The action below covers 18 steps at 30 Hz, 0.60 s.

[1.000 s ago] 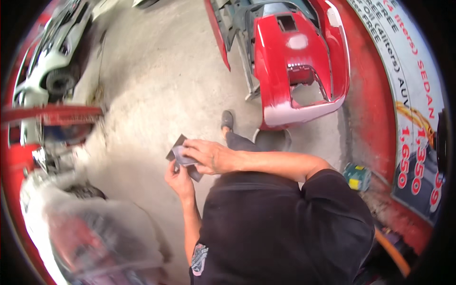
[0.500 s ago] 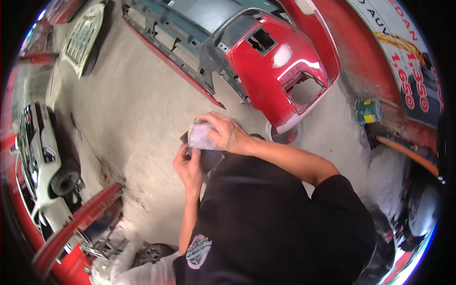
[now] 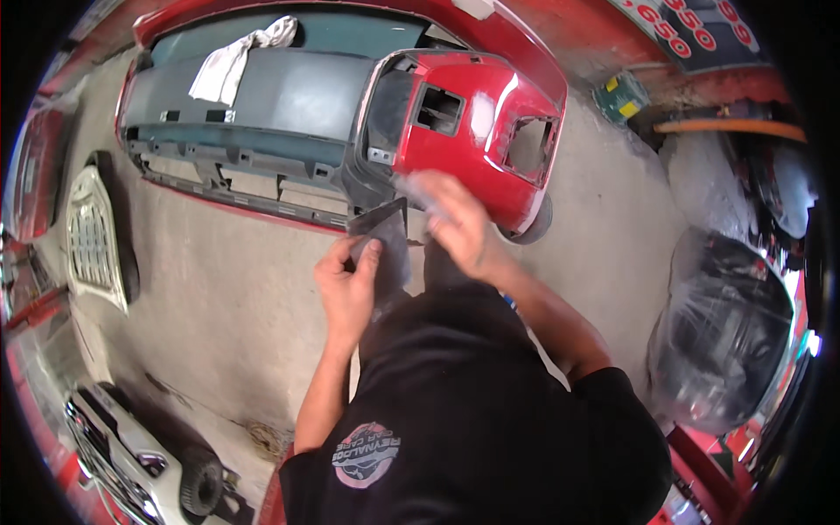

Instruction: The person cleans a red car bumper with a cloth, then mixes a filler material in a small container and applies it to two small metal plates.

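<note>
My left hand pinches a dark grey sheet, apparently sandpaper, between thumb and fingers in front of my body. Just right of it, my right hand is raised and blurred, its fingers closed on a pale lilac flat pad. The pad's far end is smeared by motion, and I cannot tell whether it touches anything. Beyond both hands lies a red car bumper with square cut-outs. A whitish patch marks its painted corner.
A white cloth hangs over the bumper's grey inner side. A chrome grille lies at left, and a white vehicle is at lower left. On the right are a green can, an orange handle and a plastic-wrapped dark part.
My right hand has lifted the lilac pad away from the sheet, to the right. The left hand keeps the sheet. My view has turned, showing more of the bumper.
</note>
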Each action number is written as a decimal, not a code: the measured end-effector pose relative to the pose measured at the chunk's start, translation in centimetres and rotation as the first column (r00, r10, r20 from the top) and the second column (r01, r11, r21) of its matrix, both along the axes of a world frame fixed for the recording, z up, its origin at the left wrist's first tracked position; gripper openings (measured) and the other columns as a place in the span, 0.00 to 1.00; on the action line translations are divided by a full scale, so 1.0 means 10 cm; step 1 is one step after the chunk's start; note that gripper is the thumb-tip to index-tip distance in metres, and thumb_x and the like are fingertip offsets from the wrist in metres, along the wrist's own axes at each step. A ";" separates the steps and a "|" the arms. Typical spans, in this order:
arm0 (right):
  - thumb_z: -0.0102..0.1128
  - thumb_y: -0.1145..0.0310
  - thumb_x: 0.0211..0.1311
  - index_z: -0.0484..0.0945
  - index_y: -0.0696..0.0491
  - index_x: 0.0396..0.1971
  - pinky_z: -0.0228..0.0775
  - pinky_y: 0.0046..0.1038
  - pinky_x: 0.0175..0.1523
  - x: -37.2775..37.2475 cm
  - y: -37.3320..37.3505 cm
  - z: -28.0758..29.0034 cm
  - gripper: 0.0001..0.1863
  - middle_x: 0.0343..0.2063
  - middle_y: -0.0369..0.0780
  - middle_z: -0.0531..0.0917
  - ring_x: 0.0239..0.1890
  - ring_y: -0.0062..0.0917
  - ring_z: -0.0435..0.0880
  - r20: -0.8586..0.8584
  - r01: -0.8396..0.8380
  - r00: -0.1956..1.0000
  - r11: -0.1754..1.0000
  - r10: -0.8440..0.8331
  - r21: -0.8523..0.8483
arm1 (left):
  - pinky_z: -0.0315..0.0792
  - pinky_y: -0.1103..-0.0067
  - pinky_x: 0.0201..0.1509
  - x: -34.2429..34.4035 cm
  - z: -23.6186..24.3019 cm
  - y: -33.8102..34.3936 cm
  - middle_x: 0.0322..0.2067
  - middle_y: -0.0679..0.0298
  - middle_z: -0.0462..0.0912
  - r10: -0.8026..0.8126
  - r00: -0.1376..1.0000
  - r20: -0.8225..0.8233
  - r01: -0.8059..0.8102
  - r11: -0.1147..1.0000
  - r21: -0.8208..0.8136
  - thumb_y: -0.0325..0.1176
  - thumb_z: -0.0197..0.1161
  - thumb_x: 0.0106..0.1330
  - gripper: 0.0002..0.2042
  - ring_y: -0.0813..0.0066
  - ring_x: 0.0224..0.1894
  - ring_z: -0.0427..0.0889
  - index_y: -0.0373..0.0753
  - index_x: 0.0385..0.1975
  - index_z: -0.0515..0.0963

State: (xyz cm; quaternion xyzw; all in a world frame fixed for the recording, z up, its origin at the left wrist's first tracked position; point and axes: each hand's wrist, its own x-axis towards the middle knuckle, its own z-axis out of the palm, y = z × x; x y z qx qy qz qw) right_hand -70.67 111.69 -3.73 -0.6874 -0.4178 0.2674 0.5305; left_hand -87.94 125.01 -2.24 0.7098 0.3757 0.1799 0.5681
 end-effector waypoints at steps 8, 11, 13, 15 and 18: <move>0.53 0.77 0.58 0.72 0.57 0.62 0.63 0.41 0.66 1.03 0.25 -0.11 0.28 0.61 0.51 0.72 0.62 0.46 0.71 0.495 0.357 0.805 0.933 -0.329 0.039 | 0.65 0.87 0.35 0.26 -0.15 0.69 0.29 0.73 0.80 0.084 0.993 0.086 -0.062 0.972 -0.228 0.30 0.70 0.66 0.08 0.88 0.30 0.71 0.30 0.37 0.83; 0.56 0.78 0.51 0.73 0.55 0.60 0.64 0.44 0.63 1.29 0.38 -0.29 0.31 0.61 0.49 0.72 0.61 0.47 0.70 0.719 0.288 0.660 0.957 -0.219 0.027 | 0.69 0.85 0.44 0.42 -0.17 0.77 0.33 0.69 0.84 0.173 0.983 0.069 -0.149 0.954 -0.258 0.31 0.72 0.64 0.10 0.85 0.35 0.77 0.31 0.39 0.84; 0.58 0.78 0.47 0.74 0.54 0.59 0.63 0.45 0.63 1.42 0.45 -0.39 0.32 0.60 0.47 0.73 0.61 0.44 0.70 0.801 0.226 0.572 0.973 -0.176 0.052 | 0.69 0.84 0.45 0.51 -0.18 0.78 0.34 0.68 0.84 0.243 0.952 0.184 -0.193 0.948 -0.253 0.30 0.71 0.64 0.09 0.83 0.36 0.78 0.31 0.39 0.83; 0.58 0.78 0.47 0.75 0.54 0.59 0.63 0.45 0.62 1.51 0.47 -0.49 0.32 0.60 0.47 0.73 0.61 0.43 0.70 0.811 0.191 0.571 0.982 -0.124 0.016 | 0.68 0.84 0.47 0.60 -0.16 0.80 0.33 0.67 0.84 0.290 0.938 0.192 -0.229 0.930 -0.289 0.29 0.72 0.63 0.11 0.82 0.37 0.77 0.29 0.39 0.83; 0.59 0.78 0.46 0.75 0.53 0.58 0.63 0.44 0.61 1.58 0.48 -0.51 0.32 0.59 0.46 0.73 0.61 0.43 0.70 0.820 0.157 0.569 0.987 -0.059 -0.038 | 0.70 0.81 0.49 0.68 -0.22 0.89 0.36 0.65 0.84 0.315 0.911 0.265 -0.225 0.920 -0.320 0.28 0.71 0.63 0.09 0.81 0.38 0.78 0.30 0.38 0.83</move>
